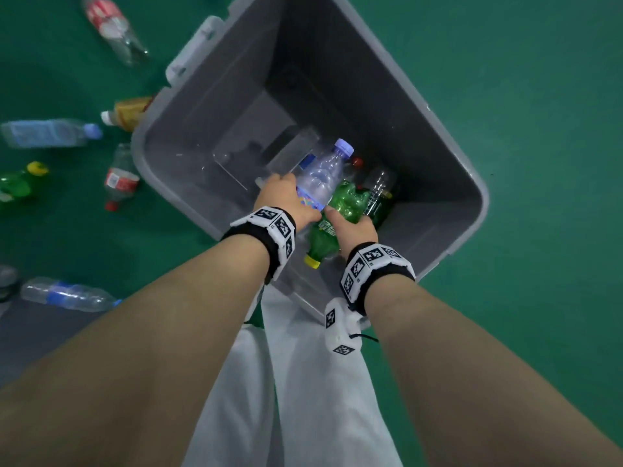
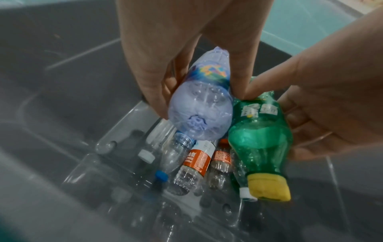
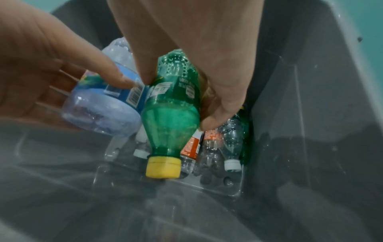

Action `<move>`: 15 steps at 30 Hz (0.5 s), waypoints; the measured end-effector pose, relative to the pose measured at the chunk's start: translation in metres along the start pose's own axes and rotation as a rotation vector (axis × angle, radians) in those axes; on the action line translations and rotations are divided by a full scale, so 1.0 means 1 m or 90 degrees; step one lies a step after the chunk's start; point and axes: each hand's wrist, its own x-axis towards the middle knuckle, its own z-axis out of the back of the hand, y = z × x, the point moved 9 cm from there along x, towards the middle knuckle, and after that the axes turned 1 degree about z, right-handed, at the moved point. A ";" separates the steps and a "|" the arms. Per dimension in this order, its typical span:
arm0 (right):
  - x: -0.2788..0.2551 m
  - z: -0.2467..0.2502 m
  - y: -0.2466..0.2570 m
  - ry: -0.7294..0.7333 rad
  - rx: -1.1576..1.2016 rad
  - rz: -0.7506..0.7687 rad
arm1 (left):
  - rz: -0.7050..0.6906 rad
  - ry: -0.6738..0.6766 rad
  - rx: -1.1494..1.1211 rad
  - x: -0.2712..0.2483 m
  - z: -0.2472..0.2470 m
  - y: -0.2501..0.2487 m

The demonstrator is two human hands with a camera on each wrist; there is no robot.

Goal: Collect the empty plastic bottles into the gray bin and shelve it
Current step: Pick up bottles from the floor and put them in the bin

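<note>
Both my hands reach into the gray bin point(image 1: 438, 139). My left hand point(image 1: 286, 200) grips a clear bottle point(image 1: 323, 176) with a lilac cap and a blue label, cap pointing away from me. In the left wrist view this clear bottle point(image 2: 199, 111) shows its base between thumb and fingers. My right hand point(image 1: 354, 227) holds a green bottle point(image 1: 340, 210) with a yellow cap, cap toward me. The right wrist view shows the green bottle point(image 3: 172, 114) pinched at its middle, cap down. Several empty bottles point(image 2: 196, 162) lie on the bin floor below.
On the green floor left of the bin lie several loose bottles: a red-labelled one point(image 1: 111, 25), a blue-capped one point(image 1: 50, 133), a yellow-labelled one point(image 1: 128, 112), a small red-labelled one point(image 1: 119, 180), a green one point(image 1: 20, 183) and a clear one point(image 1: 67, 294). My legs point(image 1: 303, 382) stand against the bin's near rim.
</note>
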 end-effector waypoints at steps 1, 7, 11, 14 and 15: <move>0.009 0.000 -0.002 0.002 0.001 -0.007 | 0.000 0.004 0.014 0.009 -0.006 -0.002; 0.067 -0.011 -0.009 0.000 0.017 -0.044 | 0.019 0.015 0.062 0.068 -0.041 0.000; 0.099 -0.031 -0.015 0.017 0.015 -0.066 | 0.031 0.028 0.143 0.105 -0.065 0.009; 0.115 -0.041 -0.021 0.017 0.024 -0.081 | 0.057 0.046 0.162 0.121 -0.079 0.020; 0.121 -0.043 -0.023 0.016 0.031 -0.087 | 0.061 0.048 0.161 0.127 -0.084 0.022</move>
